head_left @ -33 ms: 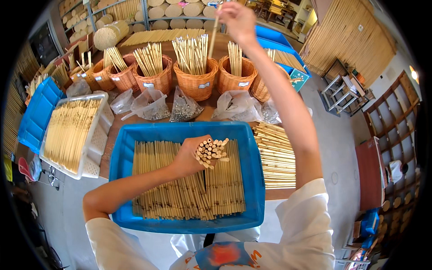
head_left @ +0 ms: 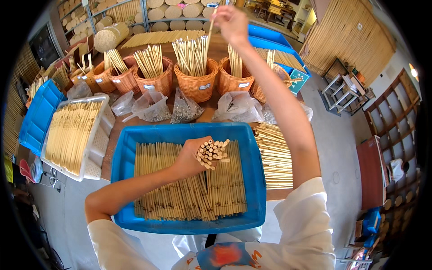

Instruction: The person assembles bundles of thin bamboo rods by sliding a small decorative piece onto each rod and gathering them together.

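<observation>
- Okay, right hand (head_left: 231, 21) first: its fingers are pinched around the top of one stick (head_left: 210, 31), up high past the baskets (head_left: 198, 85).
- That stick hangs nearly upright, lower end by the sticks in the middle basket. Can't tell if it's touching them.
- Left hand (head_left: 189, 155) is wrapped round a bundle (head_left: 213, 154), cut ends facing up at the camera. Thumb's at the back, and the fingertips are hidden.
- The bundle sits above the blue tub (head_left: 186, 132), which is right in front of the person and full of more sticks (head_left: 166, 198), lying side by side.
- Just beyond the tub there's a line of plastic bags (head_left: 186, 109) with small bits in them, then the row of woven baskets, sticks poking out the top.
- Right of the tub: a loose pile (head_left: 273, 157) of sticks on the brown table (head_left: 108, 159).
- Left of it: a white crate (head_left: 93, 155) packed with sticks and tilted, with a blue lid (head_left: 41, 114) just beside it.
- Way at the back: a fat roll (head_left: 110, 37) near the table's far edge, and shelves (head_left: 145, 15) stacked with more rolls.
</observation>
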`<state>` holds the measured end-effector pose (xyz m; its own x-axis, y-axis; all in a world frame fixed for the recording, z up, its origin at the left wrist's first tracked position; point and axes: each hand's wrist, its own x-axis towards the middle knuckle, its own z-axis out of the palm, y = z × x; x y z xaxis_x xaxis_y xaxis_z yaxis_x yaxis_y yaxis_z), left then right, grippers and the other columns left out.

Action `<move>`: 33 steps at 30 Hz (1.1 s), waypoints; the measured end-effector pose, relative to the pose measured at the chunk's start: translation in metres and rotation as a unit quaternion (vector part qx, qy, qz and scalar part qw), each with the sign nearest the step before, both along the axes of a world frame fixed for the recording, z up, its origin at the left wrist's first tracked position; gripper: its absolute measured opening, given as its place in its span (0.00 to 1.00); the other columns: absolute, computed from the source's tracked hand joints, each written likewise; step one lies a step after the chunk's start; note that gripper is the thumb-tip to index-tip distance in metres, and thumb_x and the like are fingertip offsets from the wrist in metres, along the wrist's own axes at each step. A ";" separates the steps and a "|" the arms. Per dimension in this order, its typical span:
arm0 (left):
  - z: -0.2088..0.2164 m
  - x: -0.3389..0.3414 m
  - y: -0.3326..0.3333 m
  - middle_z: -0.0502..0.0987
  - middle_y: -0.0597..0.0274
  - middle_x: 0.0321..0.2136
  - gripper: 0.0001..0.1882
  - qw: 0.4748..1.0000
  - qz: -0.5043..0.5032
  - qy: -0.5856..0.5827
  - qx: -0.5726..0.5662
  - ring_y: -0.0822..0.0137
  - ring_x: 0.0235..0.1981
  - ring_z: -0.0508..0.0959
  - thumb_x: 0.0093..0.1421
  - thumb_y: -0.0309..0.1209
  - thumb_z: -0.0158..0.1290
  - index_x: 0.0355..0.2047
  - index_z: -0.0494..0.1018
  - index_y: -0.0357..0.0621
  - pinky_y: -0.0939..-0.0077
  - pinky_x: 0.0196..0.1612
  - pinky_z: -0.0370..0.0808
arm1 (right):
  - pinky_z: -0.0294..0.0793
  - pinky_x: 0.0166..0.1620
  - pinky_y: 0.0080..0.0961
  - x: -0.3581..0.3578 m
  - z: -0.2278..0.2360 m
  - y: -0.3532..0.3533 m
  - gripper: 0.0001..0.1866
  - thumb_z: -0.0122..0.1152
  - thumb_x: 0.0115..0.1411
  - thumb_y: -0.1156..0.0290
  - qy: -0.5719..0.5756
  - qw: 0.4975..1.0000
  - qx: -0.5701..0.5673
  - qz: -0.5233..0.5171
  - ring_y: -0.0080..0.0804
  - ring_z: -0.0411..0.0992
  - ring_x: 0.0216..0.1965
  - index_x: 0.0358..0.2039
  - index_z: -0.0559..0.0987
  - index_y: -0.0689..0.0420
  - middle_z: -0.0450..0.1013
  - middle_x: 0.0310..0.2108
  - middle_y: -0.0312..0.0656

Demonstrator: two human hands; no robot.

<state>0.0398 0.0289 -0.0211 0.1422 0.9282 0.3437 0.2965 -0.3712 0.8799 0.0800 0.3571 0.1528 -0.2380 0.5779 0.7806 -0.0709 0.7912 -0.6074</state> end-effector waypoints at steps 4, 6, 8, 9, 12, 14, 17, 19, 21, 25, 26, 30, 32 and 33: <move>-0.011 -0.017 -0.011 0.80 0.65 0.26 0.14 0.999 0.040 0.029 0.007 0.74 0.27 0.78 0.50 0.26 0.69 0.30 0.73 0.41 0.75 0.32 0.76 | 0.84 0.40 0.22 -0.073 -0.069 0.009 0.10 0.66 0.60 0.80 -0.086 0.990 -0.094 -0.068 0.29 0.82 0.36 0.43 0.84 0.62 0.83 0.40 0.47; -0.010 -0.002 0.003 0.80 0.65 0.26 0.14 1.000 0.013 0.016 0.014 0.74 0.27 0.79 0.50 0.27 0.69 0.30 0.73 0.41 0.75 0.32 0.76 | 0.83 0.43 0.26 -0.053 -0.095 0.034 0.11 0.69 0.57 0.79 -0.142 0.972 -0.136 -0.127 0.30 0.82 0.38 0.42 0.84 0.63 0.83 0.40 0.48; -0.008 -0.001 0.004 0.81 0.64 0.26 0.14 1.000 0.006 0.011 0.012 0.72 0.28 0.80 0.49 0.27 0.68 0.31 0.73 0.41 0.75 0.32 0.77 | 0.82 0.46 0.29 -0.046 -0.111 0.033 0.14 0.71 0.56 0.77 -0.193 0.957 -0.146 -0.163 0.34 0.82 0.40 0.43 0.83 0.65 0.83 0.40 0.49; -0.005 -0.001 0.003 0.81 0.64 0.26 0.14 1.000 0.004 0.014 0.022 0.72 0.27 0.80 0.49 0.27 0.68 0.32 0.73 0.41 0.75 0.32 0.77 | 0.81 0.47 0.31 -0.044 -0.114 0.033 0.16 0.71 0.55 0.77 -0.209 0.954 -0.139 -0.166 0.37 0.82 0.41 0.44 0.82 0.65 0.83 0.40 0.50; -0.002 -0.004 0.001 0.81 0.63 0.26 0.14 1.000 0.005 0.010 0.025 0.71 0.27 0.81 0.48 0.26 0.68 0.31 0.73 0.41 0.74 0.31 0.77 | 0.80 0.48 0.35 -0.042 -0.118 0.007 0.19 0.71 0.54 0.75 -0.193 0.952 -0.068 -0.228 0.45 0.81 0.40 0.47 0.80 0.67 0.82 0.39 0.53; -0.006 -0.006 0.000 0.81 0.63 0.26 0.14 1.000 0.008 0.004 0.026 0.71 0.27 0.81 0.48 0.26 0.68 0.30 0.73 0.41 0.73 0.31 0.77 | 0.79 0.46 0.39 -0.035 -0.114 -0.028 0.20 0.69 0.56 0.74 -0.227 0.949 -0.021 -0.217 0.52 0.80 0.39 0.48 0.78 0.68 0.81 0.38 0.55; -0.009 -0.009 0.001 0.80 0.62 0.25 0.15 0.999 0.007 0.016 0.031 0.71 0.26 0.80 0.46 0.25 0.68 0.29 0.72 0.40 0.73 0.30 0.76 | 0.82 0.43 0.36 -0.030 -0.137 -0.084 0.07 0.60 0.63 0.75 -0.325 0.944 -0.053 -0.008 0.44 0.79 0.31 0.41 0.82 0.61 0.79 0.31 0.53; -0.008 -0.009 0.001 0.80 0.62 0.25 0.15 0.999 0.005 0.020 0.038 0.70 0.25 0.80 0.45 0.25 0.68 0.29 0.72 0.40 0.73 0.29 0.76 | 0.80 0.39 0.40 -0.030 -0.163 -0.100 0.06 0.59 0.57 0.78 -0.336 0.939 0.023 0.065 0.47 0.79 0.30 0.27 0.83 0.62 0.80 0.29 0.53; -0.006 -0.007 0.002 0.80 0.62 0.24 0.15 0.999 0.004 0.022 0.047 0.70 0.24 0.79 0.45 0.24 0.68 0.29 0.72 0.40 0.73 0.29 0.75 | 0.79 0.36 0.43 -0.037 -0.183 -0.100 0.06 0.60 0.54 0.80 -0.429 0.900 0.000 0.084 0.49 0.79 0.32 0.24 0.84 0.62 0.80 0.29 0.54; -0.004 -0.004 0.004 0.79 0.63 0.23 0.15 0.999 -0.006 0.008 0.043 0.70 0.23 0.79 0.45 0.24 0.68 0.29 0.72 0.41 0.73 0.29 0.75 | 0.79 0.36 0.42 -0.048 -0.208 -0.085 0.05 0.62 0.54 0.77 -0.550 0.835 0.025 0.005 0.49 0.80 0.34 0.28 0.85 0.60 0.81 0.31 0.52; -0.004 -0.005 0.004 0.79 0.63 0.23 0.15 0.999 -0.011 0.006 0.039 0.70 0.23 0.79 0.45 0.24 0.68 0.29 0.72 0.41 0.73 0.29 0.75 | 0.79 0.38 0.41 -0.051 -0.208 -0.085 0.06 0.64 0.55 0.73 -0.552 0.834 0.027 0.002 0.47 0.81 0.35 0.31 0.86 0.60 0.81 0.32 0.51; -0.004 -0.008 0.002 0.80 0.64 0.23 0.15 0.999 -0.012 0.006 0.033 0.70 0.23 0.79 0.46 0.23 0.68 0.30 0.72 0.41 0.73 0.29 0.76 | 0.78 0.39 0.39 -0.060 -0.199 -0.094 0.10 0.69 0.56 0.66 -0.466 0.875 0.002 0.133 0.45 0.81 0.35 0.34 0.87 0.58 0.82 0.32 0.49; -0.005 -0.005 0.003 0.80 0.64 0.23 0.15 0.999 -0.012 0.014 0.034 0.71 0.24 0.79 0.46 0.23 0.68 0.30 0.72 0.41 0.74 0.29 0.76 | 0.78 0.42 0.42 -0.058 -0.205 -0.089 0.11 0.69 0.56 0.63 -0.458 0.874 -0.025 0.159 0.48 0.81 0.39 0.35 0.87 0.56 0.82 0.34 0.47; -0.005 -0.004 0.004 0.80 0.64 0.24 0.15 0.999 -0.012 0.017 0.035 0.71 0.24 0.79 0.46 0.23 0.68 0.31 0.72 0.40 0.74 0.29 0.76 | 0.78 0.44 0.44 -0.055 -0.208 -0.086 0.11 0.70 0.56 0.62 -0.454 0.874 -0.039 0.172 0.49 0.80 0.40 0.35 0.87 0.55 0.82 0.36 0.47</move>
